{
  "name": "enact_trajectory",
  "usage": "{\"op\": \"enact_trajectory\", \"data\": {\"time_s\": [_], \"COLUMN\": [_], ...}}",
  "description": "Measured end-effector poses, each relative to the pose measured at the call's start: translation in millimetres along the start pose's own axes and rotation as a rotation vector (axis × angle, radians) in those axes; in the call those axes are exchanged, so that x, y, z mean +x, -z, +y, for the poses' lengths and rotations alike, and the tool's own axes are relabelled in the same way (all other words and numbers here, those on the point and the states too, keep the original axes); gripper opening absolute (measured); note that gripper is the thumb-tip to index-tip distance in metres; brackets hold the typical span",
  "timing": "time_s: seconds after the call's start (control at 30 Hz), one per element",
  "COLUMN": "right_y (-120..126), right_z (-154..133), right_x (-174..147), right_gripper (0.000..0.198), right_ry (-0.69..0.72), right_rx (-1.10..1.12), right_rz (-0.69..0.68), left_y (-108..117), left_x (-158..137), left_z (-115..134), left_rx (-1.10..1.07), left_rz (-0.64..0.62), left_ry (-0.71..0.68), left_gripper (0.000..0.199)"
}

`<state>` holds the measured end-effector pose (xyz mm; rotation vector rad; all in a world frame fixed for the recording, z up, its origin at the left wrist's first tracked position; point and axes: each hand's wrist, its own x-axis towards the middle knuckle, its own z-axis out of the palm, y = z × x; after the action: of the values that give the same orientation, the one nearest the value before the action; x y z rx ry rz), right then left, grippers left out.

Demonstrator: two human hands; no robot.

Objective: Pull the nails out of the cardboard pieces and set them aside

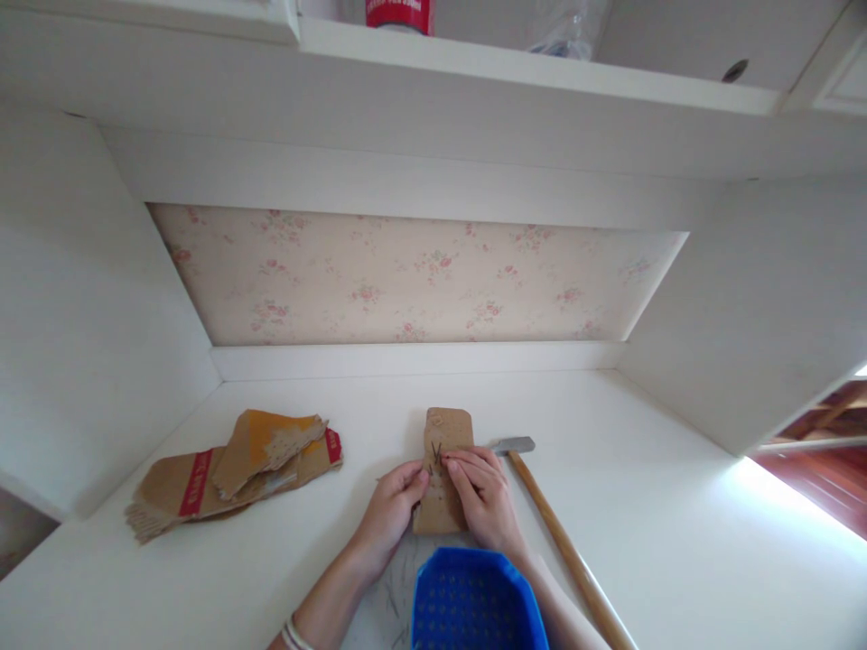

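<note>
A thick brown cardboard block (448, 429) lies on the white counter in front of me. Thin dark nails (436, 450) stick up from its middle, and small holes or marks dot its surface. My left hand (396, 498) is closed on the block's left edge, thumb on top. Across the right side lies my right hand (486, 496), its fingertips pinched together at what looks like a nail beside the upright ones. Just below the block is a blue plastic basket (478, 555) with a pattern of small holes; several small thin dark pieces lie on the counter left of it.
A hammer with a wooden handle (569, 552) lies right of my right hand, its grey head by my knuckles. Torn cardboard pieces (230, 469) are piled at the left. Overhead, a cabinet shelf (474, 59) holds a red can (399, 13) and a clear plastic bag (567, 32).
</note>
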<state>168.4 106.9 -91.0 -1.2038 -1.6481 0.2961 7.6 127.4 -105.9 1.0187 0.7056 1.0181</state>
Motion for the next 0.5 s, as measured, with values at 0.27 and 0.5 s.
{"op": "enact_trajectory", "data": {"time_s": [0.27,0.5], "right_y": [2.9,-3.2], "right_z": [3.4,9.7], "right_x": [-3.2,4.2], "right_gripper": [0.019,0.025], "right_ry": [-0.211,-0.550], "right_rx": [0.308,0.739], "right_rz": [0.199,-0.097], "left_y": [3.6,4.1], "left_x": [5.6,5.5], "left_z": [-9.6,-9.5], "left_rx": [-0.124,-0.175], "left_rz": [0.039,0.059], "left_ry": [0.032,0.073], "left_gripper": [0.041,0.042]}}
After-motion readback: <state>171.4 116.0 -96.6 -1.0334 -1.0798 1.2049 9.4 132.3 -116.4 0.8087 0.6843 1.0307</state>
